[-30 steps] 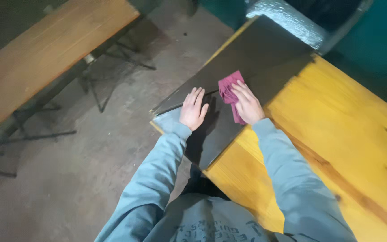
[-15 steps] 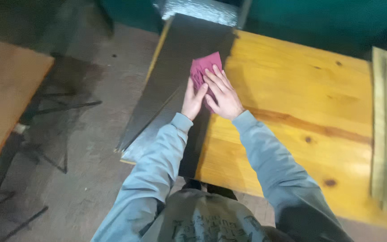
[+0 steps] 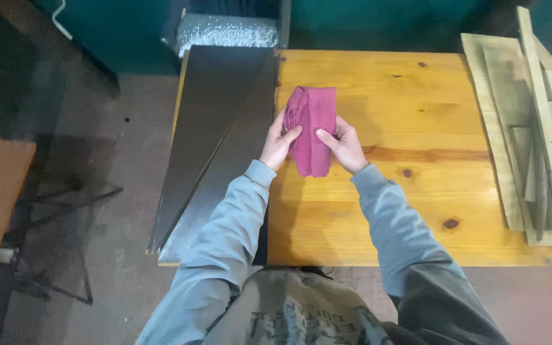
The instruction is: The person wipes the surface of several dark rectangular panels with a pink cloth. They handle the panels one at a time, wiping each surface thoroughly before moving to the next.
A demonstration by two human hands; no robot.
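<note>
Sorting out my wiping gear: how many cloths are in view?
1. The magenta cloth is held between the left hand and the right hand, above the wooden table. Another could be hidden off frame.

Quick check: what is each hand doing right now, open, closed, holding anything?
Left hand: closed on the left edge of the magenta cloth.
Right hand: closed on the cloth's right edge.

The magenta cloth (image 3: 313,128), earlier pressed flat on the dark metal sheet (image 3: 215,137) by the right hand (image 3: 343,145), is now lifted off it and gripped between both hands, the left hand (image 3: 279,144) included, over the bench (image 3: 416,191).
</note>
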